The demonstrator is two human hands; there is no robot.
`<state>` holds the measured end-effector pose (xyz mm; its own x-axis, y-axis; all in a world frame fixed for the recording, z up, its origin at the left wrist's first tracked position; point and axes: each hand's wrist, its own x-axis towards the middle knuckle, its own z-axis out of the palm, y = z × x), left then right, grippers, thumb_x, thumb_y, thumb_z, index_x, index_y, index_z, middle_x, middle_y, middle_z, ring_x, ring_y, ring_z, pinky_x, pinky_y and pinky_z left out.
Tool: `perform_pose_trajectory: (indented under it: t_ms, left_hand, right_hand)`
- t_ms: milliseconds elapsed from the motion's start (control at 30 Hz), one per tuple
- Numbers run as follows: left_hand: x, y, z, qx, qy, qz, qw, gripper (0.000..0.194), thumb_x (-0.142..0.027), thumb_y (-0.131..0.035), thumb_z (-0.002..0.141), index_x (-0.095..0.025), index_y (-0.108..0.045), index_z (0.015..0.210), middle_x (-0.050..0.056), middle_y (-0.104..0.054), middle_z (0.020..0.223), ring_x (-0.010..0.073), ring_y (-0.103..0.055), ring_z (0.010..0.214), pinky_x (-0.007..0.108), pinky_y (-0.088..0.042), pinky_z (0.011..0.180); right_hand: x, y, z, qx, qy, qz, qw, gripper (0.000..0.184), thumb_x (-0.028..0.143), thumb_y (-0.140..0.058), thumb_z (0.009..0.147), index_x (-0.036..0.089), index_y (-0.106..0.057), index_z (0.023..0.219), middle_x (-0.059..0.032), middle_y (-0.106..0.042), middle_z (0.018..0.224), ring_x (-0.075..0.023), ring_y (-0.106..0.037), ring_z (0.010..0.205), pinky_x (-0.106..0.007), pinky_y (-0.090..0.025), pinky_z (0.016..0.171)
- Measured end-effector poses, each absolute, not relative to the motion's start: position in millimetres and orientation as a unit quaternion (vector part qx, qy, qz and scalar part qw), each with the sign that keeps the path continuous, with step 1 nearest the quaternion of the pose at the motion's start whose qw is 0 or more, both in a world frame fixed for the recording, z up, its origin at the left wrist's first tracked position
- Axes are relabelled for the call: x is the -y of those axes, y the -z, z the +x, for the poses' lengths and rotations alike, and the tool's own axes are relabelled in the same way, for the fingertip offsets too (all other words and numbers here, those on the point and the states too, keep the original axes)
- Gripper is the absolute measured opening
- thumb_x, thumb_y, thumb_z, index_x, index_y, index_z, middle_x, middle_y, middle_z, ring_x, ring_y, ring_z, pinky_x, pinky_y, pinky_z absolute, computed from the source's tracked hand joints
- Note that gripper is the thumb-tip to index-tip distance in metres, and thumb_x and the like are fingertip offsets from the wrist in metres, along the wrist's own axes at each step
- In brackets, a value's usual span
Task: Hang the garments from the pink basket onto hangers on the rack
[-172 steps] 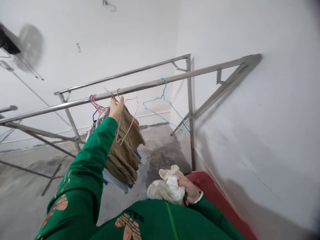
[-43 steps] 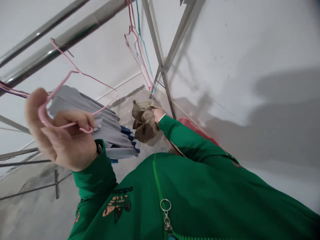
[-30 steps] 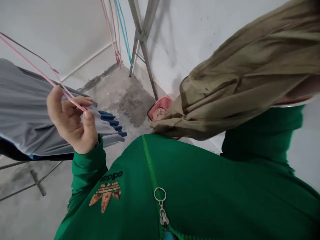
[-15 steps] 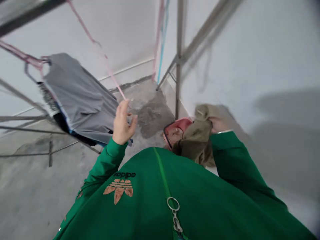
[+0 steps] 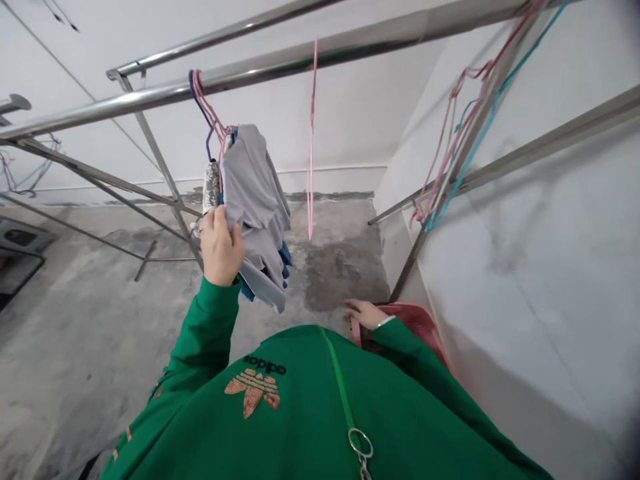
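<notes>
Left hand [image 5: 223, 248] is gripping the hem of a grey shirt [image 5: 253, 200] hanging from wire hangers [image 5: 210, 100] on a steel drying rail [image 5: 300, 57], right hand [image 5: 364, 313] is staying open, empty, just above a red plastic basket [image 5: 415, 327]

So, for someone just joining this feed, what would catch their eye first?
The bright green Adidas jacket fills the bottom of the view. Above it, the left hand holds grey clothes hanging from wire hangers on a steel rail. The right hand is beside a red basket.

Two hands [image 5: 223, 245] [image 5: 364, 313], one red basket [image 5: 413, 320], one lone pink hanger [image 5: 311, 133].
</notes>
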<state>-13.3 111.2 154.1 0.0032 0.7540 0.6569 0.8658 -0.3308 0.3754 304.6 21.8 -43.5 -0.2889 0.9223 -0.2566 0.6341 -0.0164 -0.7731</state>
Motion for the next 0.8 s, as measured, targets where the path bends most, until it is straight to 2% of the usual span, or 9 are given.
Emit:
perform_pose_trajectory:
  t_ms: [100,167,233,333,433,533,633,700,800]
  left_hand:
    - [-122,-144,0,0.539,0.436,-0.716,-0.086,0.051,-0.039,-0.050,0.090,-0.014,-0.046,0.135,0.015,-0.061,0.119,0.0252,-0.059,0.111,0.041,-0.046,0.101]
    - [-128,-136,21,0.477,0.462,-0.717,-0.211,0.054,-0.043,-0.047,0.092,-0.017,-0.040,0.139,0.012,-0.062,0.117,0.0201,-0.062,0.102,0.036,-0.051,0.093]
    - [-138,-130,41,0.423,0.484,-0.709,-0.291,0.054,-0.046,-0.046,0.093,-0.020,-0.038,0.140,0.011,-0.060,0.119,0.0182,-0.063,0.100,0.034,-0.053,0.089]
    - [-163,-123,55,0.443,0.538,-0.670,-0.257,0.059,-0.051,-0.058,0.086,-0.021,-0.043,0.134,0.013,-0.053,0.128,0.0220,-0.057,0.114,0.038,-0.047,0.100]
    - [-187,-121,50,0.494,0.581,-0.605,-0.228,0.080,-0.058,-0.070,0.073,-0.021,-0.038,0.137,0.015,-0.047,0.136,0.0255,-0.047,0.128,0.040,-0.038,0.109]
    - [-195,-125,41,0.459,0.554,-0.604,-0.344,0.086,-0.067,-0.069,0.067,-0.019,-0.042,0.132,0.014,-0.059,0.122,0.0248,-0.057,0.117,0.038,-0.047,0.098]
    - [-185,-136,36,0.442,0.508,-0.609,-0.419,0.076,-0.072,-0.069,0.059,-0.014,-0.057,0.107,0.011,-0.067,0.099,0.0238,-0.064,0.094,0.034,-0.053,0.079]
    - [-174,-147,34,0.474,0.496,-0.612,-0.393,0.067,-0.068,-0.071,0.058,-0.013,-0.058,0.095,0.009,-0.066,0.090,0.0225,-0.064,0.085,0.031,-0.052,0.072]
    - [-159,-166,32,0.546,0.461,-0.655,-0.247,0.047,-0.052,-0.077,0.059,-0.015,-0.056,0.080,0.005,-0.062,0.080,0.0222,-0.061,0.085,0.030,-0.051,0.071]
  right_hand:
    - [-53,27,259,0.710,-0.460,-0.485,0.221,0.048,0.032,-0.060,0.087,0.018,-0.051,0.132,-0.0141,-0.064,0.119,-0.0241,-0.064,0.107,-0.043,-0.051,0.097]
    - [-73,3,228,0.726,-0.435,-0.401,0.350,0.077,0.044,-0.065,0.081,0.020,-0.032,0.147,-0.0151,-0.050,0.140,-0.0277,-0.054,0.124,-0.047,-0.045,0.104]
    - [-91,-22,202,0.706,-0.381,-0.379,0.461,0.091,0.052,-0.070,0.074,0.017,-0.029,0.147,-0.0168,-0.045,0.143,-0.0307,-0.046,0.131,-0.047,-0.040,0.108]
    - [-106,-45,179,0.641,-0.350,-0.439,0.523,0.056,0.049,-0.058,0.083,0.016,-0.050,0.128,-0.0131,-0.064,0.112,-0.0278,-0.059,0.109,-0.042,-0.048,0.096]
    - [-106,-49,174,0.620,-0.335,-0.477,0.524,0.029,0.038,-0.044,0.088,0.018,-0.060,0.101,-0.0063,-0.064,0.078,-0.0221,-0.061,0.078,-0.035,-0.050,0.077]
    - [-98,-47,178,0.623,-0.319,-0.464,0.542,0.024,0.033,-0.041,0.086,0.019,-0.059,0.091,-0.0043,-0.061,0.074,-0.0192,-0.058,0.072,-0.032,-0.048,0.071]
    - [-88,-52,182,0.634,-0.323,-0.437,0.551,0.019,0.028,-0.042,0.083,0.019,-0.057,0.089,-0.0034,-0.061,0.075,-0.0173,-0.057,0.071,-0.030,-0.046,0.069]
    - [-83,-57,184,0.647,-0.319,-0.428,0.545,0.018,0.028,-0.043,0.082,0.018,-0.056,0.089,-0.0027,-0.060,0.073,-0.0162,-0.056,0.068,-0.028,-0.045,0.067]
    - [-77,-63,188,0.653,-0.287,-0.453,0.535,0.016,0.028,-0.041,0.084,0.018,-0.054,0.084,-0.0015,-0.055,0.066,-0.0149,-0.052,0.061,-0.027,-0.042,0.062]
